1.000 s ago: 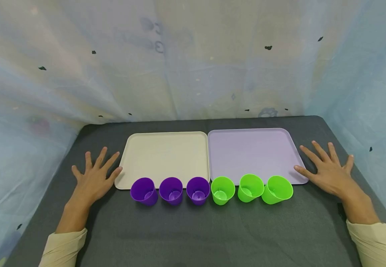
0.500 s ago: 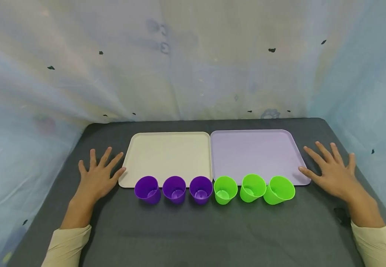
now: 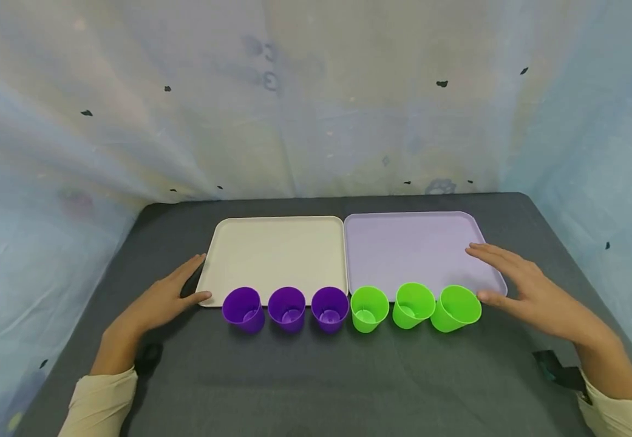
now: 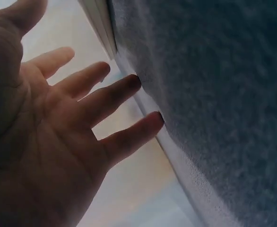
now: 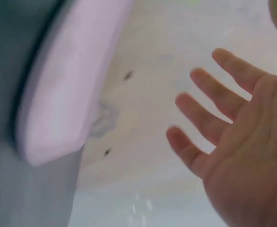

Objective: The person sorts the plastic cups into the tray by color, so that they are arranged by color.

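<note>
My left hand is at the left end of the cream tray, fingers extended and thumb apart, holding nothing. In the left wrist view its palm faces the camera, with the little finger close to the dark cloth. My right hand hovers at the right end of the lilac tray, fingers straight and nothing in the grasp. The nearest cup to it is a green cup, apart from the thumb. In the right wrist view the lilac tray's edge lies beyond the fingertips.
A row along the trays' near edges holds purple cups and green cups, all mouths up. The dark cloth covers the table. Pale sheeting hangs behind and at both sides.
Both hands have turned from palm-down with spread fingers to more sideways, fingers closer together. The right hand has moved left over the lilac tray's edge. Cups and trays stay in place.
</note>
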`<state>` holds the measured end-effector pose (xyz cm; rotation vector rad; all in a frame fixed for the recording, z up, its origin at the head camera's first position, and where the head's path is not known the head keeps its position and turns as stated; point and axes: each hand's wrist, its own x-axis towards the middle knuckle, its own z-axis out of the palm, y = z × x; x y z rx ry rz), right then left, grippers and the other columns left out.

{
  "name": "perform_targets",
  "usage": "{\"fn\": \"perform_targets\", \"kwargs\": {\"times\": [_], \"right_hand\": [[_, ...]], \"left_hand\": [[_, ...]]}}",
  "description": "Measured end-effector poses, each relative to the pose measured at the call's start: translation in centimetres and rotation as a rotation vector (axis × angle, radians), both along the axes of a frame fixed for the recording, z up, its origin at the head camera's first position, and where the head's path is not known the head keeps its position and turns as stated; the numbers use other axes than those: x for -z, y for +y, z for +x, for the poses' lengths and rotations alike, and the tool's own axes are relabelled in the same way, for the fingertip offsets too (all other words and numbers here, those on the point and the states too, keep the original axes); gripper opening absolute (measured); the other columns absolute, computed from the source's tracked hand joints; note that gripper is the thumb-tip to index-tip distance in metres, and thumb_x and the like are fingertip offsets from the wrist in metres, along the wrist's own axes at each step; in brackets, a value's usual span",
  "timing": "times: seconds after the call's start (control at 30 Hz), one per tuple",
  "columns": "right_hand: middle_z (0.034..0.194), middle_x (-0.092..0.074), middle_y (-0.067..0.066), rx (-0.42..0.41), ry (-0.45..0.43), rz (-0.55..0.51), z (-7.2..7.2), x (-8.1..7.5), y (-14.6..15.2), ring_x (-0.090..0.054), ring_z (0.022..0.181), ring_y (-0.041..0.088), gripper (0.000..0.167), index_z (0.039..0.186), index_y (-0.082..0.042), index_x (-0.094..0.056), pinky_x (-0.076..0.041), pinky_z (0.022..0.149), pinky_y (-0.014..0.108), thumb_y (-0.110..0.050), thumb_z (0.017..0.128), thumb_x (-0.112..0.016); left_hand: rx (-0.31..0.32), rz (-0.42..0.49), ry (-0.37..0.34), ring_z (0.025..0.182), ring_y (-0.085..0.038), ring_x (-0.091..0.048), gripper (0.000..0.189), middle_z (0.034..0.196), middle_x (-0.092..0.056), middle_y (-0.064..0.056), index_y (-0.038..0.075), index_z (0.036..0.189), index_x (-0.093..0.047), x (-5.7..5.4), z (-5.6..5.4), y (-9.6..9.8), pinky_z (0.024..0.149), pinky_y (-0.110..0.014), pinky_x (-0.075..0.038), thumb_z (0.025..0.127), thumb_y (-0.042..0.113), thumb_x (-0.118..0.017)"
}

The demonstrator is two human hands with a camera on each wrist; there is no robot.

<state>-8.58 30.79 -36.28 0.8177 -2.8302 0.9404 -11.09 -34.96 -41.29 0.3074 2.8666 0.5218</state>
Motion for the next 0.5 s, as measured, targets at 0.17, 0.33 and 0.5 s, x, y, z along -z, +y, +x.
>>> {"fn": "perform_targets", "kwargs": {"times": [0.17, 0.33, 0.5], "right_hand": [[0.155, -0.041, -0.007, -0.072, -0.054, -0.001, 1.0, -0.8, -1.7, -0.026, 0.142, -0.012, 0.081, 0.154, -0.023, -0.037, -0.020, 0.103, 0.001, -0.013, 0.085, -0.078], [0.155, -0.042, -0.009, -0.082, -0.103, 0.044, 1.3, -0.3, -2.8, -0.026, 0.140, -0.016, 0.086, 0.153, -0.028, -0.037, -0.019, 0.102, -0.001, -0.026, 0.081, -0.083], [0.152, -0.045, -0.012, -0.075, -0.116, 0.099, 1.5, 0.1, -2.8, -0.028, 0.136, -0.018, 0.085, 0.152, -0.033, -0.038, -0.024, 0.100, 0.001, -0.040, 0.080, -0.083]], "left_hand": [[0.021, 0.029, 0.008, 0.143, -0.051, -0.033, 0.094, 0.161, -0.030, -0.023, 0.018, 0.160, -0.022, 0.1, 0.0, 0.0, 0.109, -0.069, -0.031, 0.088, 0.061, -0.065], [0.029, 0.025, 0.011, 0.139, -0.056, -0.035, 0.086, 0.152, -0.040, -0.032, 0.010, 0.152, -0.040, 0.0, -0.1, 0.0, 0.105, -0.069, -0.036, 0.086, 0.058, -0.068], [0.030, 0.036, -0.009, 0.139, -0.057, -0.034, 0.087, 0.150, -0.035, -0.039, 0.008, 0.151, -0.043, -0.2, -0.2, 0.0, 0.104, -0.070, -0.036, 0.084, 0.057, -0.071]]}}
